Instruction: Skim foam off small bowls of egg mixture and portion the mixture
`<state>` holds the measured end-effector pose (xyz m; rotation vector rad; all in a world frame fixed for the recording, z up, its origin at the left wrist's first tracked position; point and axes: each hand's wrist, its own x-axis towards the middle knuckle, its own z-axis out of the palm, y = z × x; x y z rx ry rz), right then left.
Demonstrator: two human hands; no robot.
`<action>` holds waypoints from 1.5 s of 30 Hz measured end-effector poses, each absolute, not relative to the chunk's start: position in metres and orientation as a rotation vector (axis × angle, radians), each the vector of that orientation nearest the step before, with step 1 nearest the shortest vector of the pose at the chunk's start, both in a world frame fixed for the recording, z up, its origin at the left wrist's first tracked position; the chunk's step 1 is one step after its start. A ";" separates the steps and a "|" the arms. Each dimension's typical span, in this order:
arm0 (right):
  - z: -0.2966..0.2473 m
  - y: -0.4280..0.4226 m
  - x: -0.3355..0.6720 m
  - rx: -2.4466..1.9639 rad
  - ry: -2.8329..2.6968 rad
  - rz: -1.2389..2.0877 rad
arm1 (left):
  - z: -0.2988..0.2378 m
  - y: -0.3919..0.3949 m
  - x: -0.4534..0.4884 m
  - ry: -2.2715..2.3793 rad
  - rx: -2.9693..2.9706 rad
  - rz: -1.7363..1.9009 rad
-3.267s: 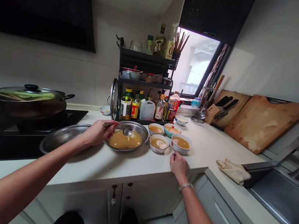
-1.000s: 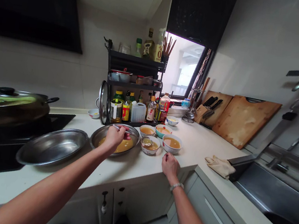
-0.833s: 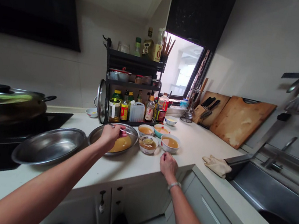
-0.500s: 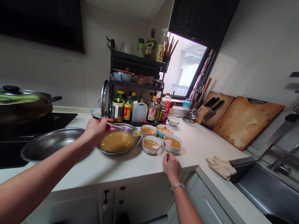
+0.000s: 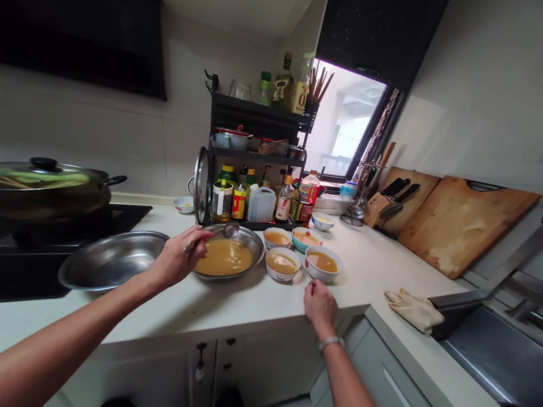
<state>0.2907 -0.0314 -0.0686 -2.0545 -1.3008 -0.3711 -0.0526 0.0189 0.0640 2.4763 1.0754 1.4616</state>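
My left hand [image 5: 178,254] is closed round the handle of a metal spoon [image 5: 231,229], whose bowl hangs tilted over the far side of a steel basin [image 5: 258,255]. Cloudy yellow-brown broth with pale bits fills part of this basin. Just right of it cluster several small bowls of similar liquid: a near white bowl [image 5: 281,276], a right-hand white bowl [image 5: 334,276], a back white bowl [image 5: 266,242] and a turquoise bowl [image 5: 298,245]. My right hand [image 5: 320,303] rests as a loose fist at the counter's front edge, close to the right-hand bowl; nothing shows in it.
A second steel basin [image 5: 85,271] stands at left beside the stove and a lidded pan [image 5: 40,198]. Behind the bowls is a black rack [image 5: 258,156] with bottles. A cloth [image 5: 415,311] lies by the sink [image 5: 498,350]; cutting boards [image 5: 470,225] lean at right.
My left hand has turned and drawn the spoon from the basin's right side, where it held yellowish liquid, to the far side, now tipped. My right hand stays by the bowl.
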 end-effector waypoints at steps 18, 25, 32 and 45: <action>-0.072 -0.031 0.291 -1.994 -1.309 -0.407 | 0.026 0.015 0.052 0.792 2.308 1.378; -0.074 -0.029 0.292 -1.994 -1.291 -0.401 | 0.034 0.028 0.055 1.061 1.666 1.345; -0.074 -0.029 0.292 -1.996 -1.289 -0.410 | 0.041 0.044 0.052 1.057 1.196 1.445; -0.073 -0.030 0.292 -2.010 -1.302 -0.418 | 0.082 0.048 0.005 1.019 0.910 1.532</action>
